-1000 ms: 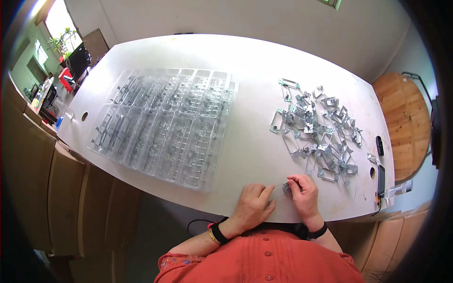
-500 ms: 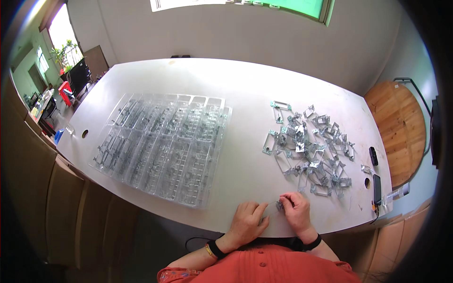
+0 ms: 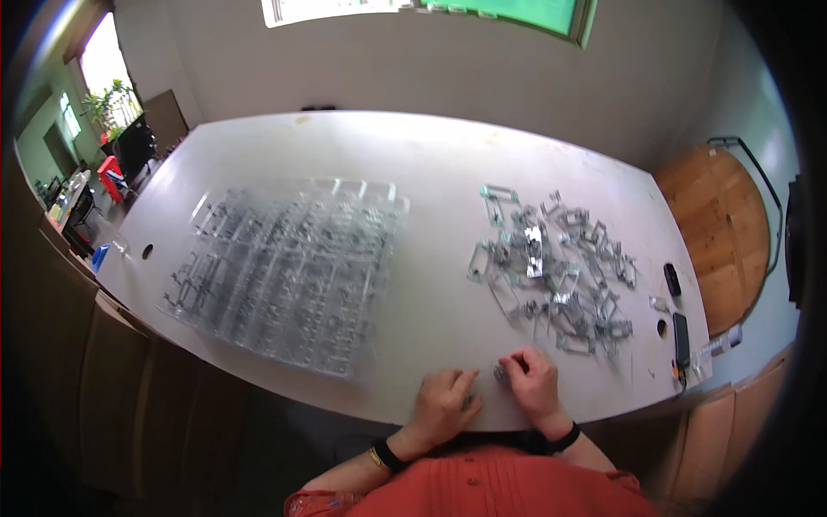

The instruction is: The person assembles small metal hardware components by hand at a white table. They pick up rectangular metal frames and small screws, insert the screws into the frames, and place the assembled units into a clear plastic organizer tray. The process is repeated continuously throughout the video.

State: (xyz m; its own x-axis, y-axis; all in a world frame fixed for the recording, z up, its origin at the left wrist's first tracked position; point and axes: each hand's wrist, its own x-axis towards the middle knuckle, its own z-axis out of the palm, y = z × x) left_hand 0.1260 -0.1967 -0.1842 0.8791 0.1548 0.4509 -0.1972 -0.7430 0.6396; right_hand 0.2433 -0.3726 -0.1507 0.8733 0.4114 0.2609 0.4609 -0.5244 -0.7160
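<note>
At the table's near edge, my right hand (image 3: 531, 385) pinches a small grey metal bracket (image 3: 500, 373) between thumb and fingers; most of it is hidden by them. Just left of it, my left hand (image 3: 443, 403) rests low over the tabletop. Its index finger points toward the bracket and its thumb sits apart, with nothing clearly visible between them. Beyond my right hand lies a loose pile of similar metal brackets (image 3: 564, 267), thin frames with small fittings, tangled together. To the left is a clear plastic tray (image 3: 372, 289), its rows of compartments holding many grey metal parts; it looks blurred.
On the white table (image 3: 431, 224), a black object (image 3: 672, 279) and a dark phone-like device (image 3: 681, 339) lie at the right edge, near a cable hole (image 3: 662, 328). A round wooden board (image 3: 719, 241) leans against the wall. Cardboard boxes (image 3: 129, 379) stand at left.
The whole view has shifted slightly, so the table and its contents sit a little further left. Both hands keep nearly the same pose, and the bracket stays in my right hand.
</note>
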